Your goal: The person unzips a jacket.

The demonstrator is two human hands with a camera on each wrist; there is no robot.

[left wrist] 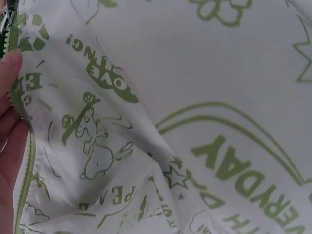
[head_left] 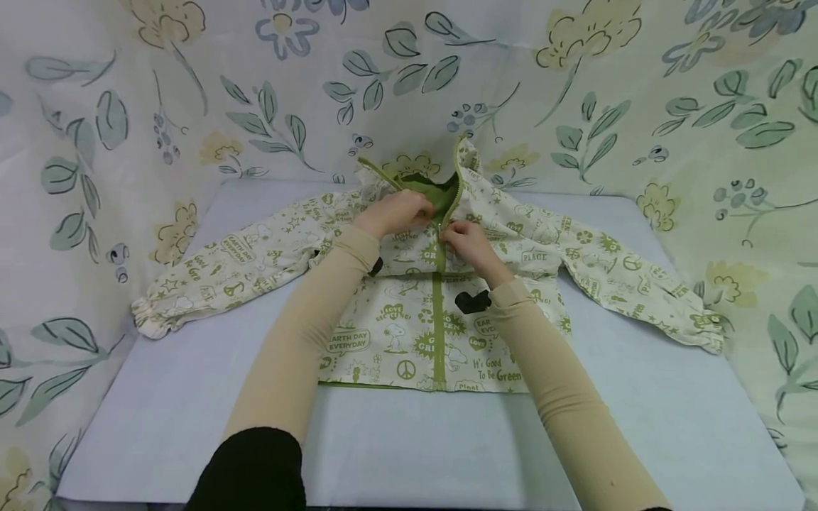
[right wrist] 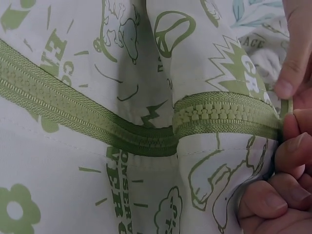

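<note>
1 jacket (head_left: 383,355), 2 sleeves (head_left: 236,262) spread, near table's (head_left: 415,440) far edge. Left hand (head_left: 397,212) pinches 1 zipper edge (left wrist: 27,180); right hand (head_left: 471,245) pinches zipper pull (right wrist: 288,106).

You face a pale tabletop (head_left: 422,454), with a white cloth (head_left: 396,106) hanging behind it and along both sides, printed with leaves and yellow and blue flowers.

Passable across the white tabletop (head_left: 422,447) and between two forearms (head_left: 300,341) to the hem (head_left: 390,380) of the jacket (head_left: 396,305); walled off behind by floral curtain (head_left: 396,92), crowded at the open collar (head_left: 471,157) by left hand (head_left: 399,213) and right hand (head_left: 469,243).
</note>
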